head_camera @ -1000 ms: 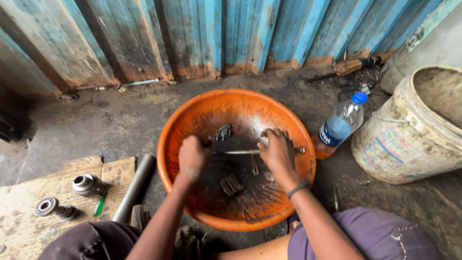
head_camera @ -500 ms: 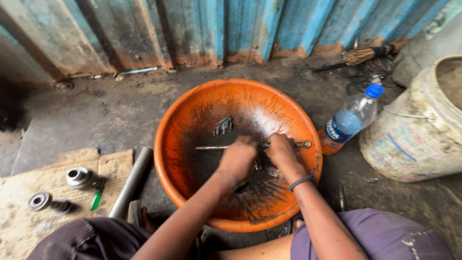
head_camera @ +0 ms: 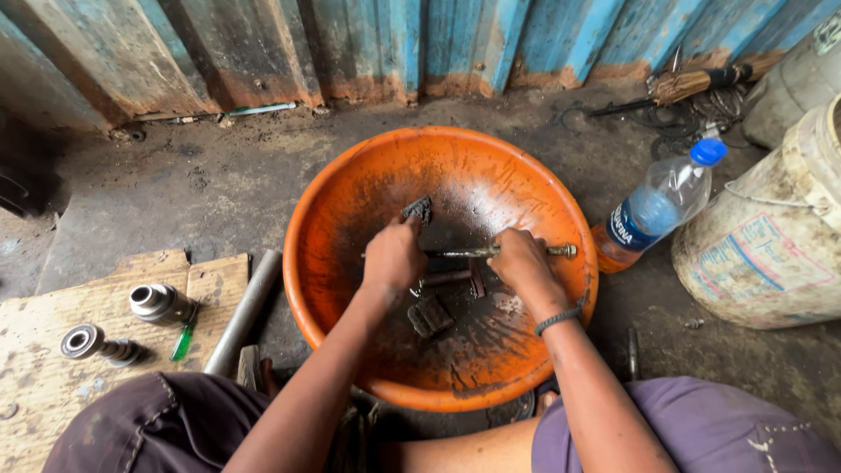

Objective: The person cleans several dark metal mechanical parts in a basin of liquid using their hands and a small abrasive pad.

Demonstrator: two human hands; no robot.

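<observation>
Metal rod (head_camera: 464, 252) — long, thin and grimy — lies crosswise inside the orange basin (head_camera: 350, 188), held above its blackened, oily bottom; my right hand (head_camera: 521, 264) is clenched around it near its right end, whose tip pokes out toward the basin's rim; my left hand (head_camera: 392, 256) is closed over its left part, just below a small dark brush (head_camera: 418, 210); two dark metal pieces (head_camera: 429, 315) sit in the grime beneath my hands. Right of the basin a plastic bottle (head_camera: 661, 206) with a blue cap leans beside a dirty white bucket (head_camera: 771, 254); to the left, on a wooden board (head_camera: 53, 377), rest two metal bearing parts (head_camera: 162, 304) — a grey pipe (head_camera: 245, 311) lies between board and basin.
</observation>
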